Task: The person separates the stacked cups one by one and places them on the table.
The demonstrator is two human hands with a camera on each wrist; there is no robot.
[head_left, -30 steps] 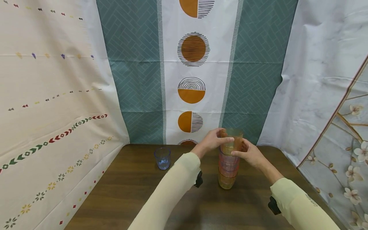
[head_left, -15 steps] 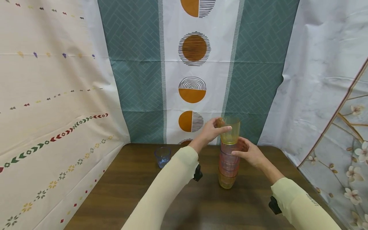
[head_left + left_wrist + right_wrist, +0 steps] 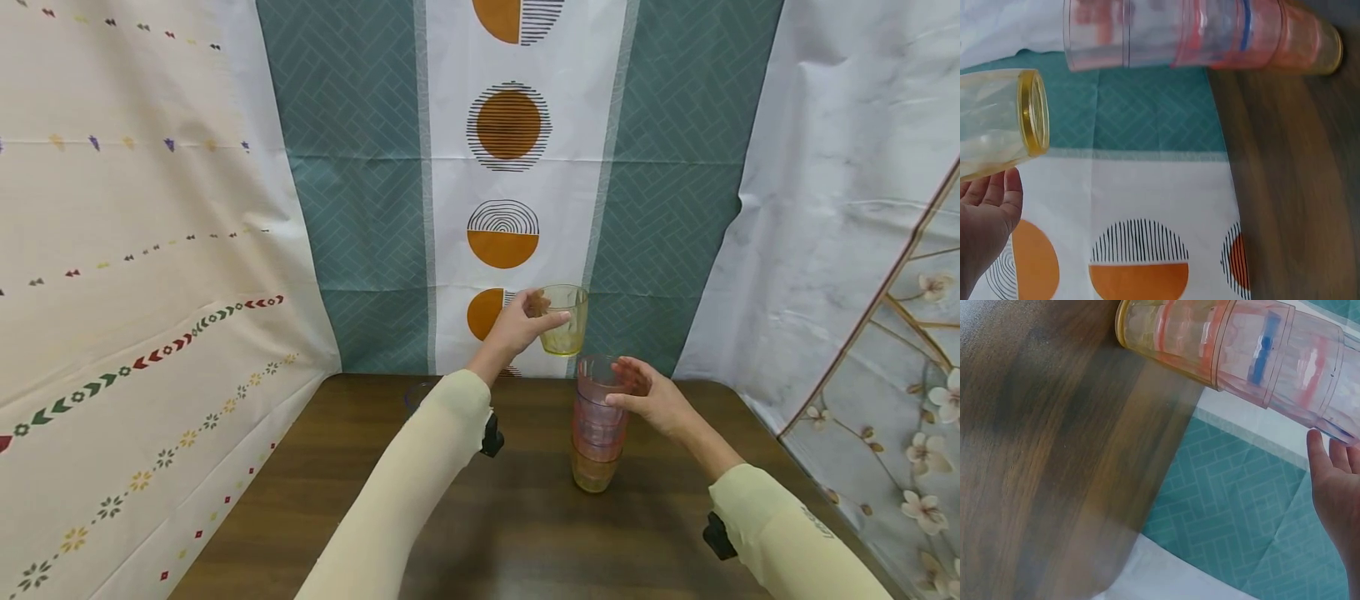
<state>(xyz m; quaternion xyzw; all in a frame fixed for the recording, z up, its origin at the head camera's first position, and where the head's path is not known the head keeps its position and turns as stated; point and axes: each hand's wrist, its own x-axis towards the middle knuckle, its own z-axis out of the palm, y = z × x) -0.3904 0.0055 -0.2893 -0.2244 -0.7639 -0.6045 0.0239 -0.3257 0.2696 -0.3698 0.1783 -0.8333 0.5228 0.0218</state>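
A clear yellow plastic cup (image 3: 564, 321) is held up in the air by my left hand (image 3: 517, 327), thumb in front and fingers behind. In the left wrist view, the yellow cup's base (image 3: 1034, 112) points toward the stack, apart from it. A tall stack of nested clear cups (image 3: 598, 429), pink and bluish above a yellow one at the bottom, stands upright on the table. My right hand (image 3: 656, 400) holds the stack near its top from the right side. In the right wrist view, fingertips (image 3: 1316, 440) touch an upper cup.
A blue cup (image 3: 412, 395) stands on the left of the brown wooden table (image 3: 360, 467), mostly hidden by my left sleeve. Behind the table hangs a patterned cloth (image 3: 360, 208), with more cloth at both sides.
My left hand has lifted the yellow cup off the top of the stack and carried it up and left. My right hand has stayed at the stack. The left sleeve now covers most of the blue cup.
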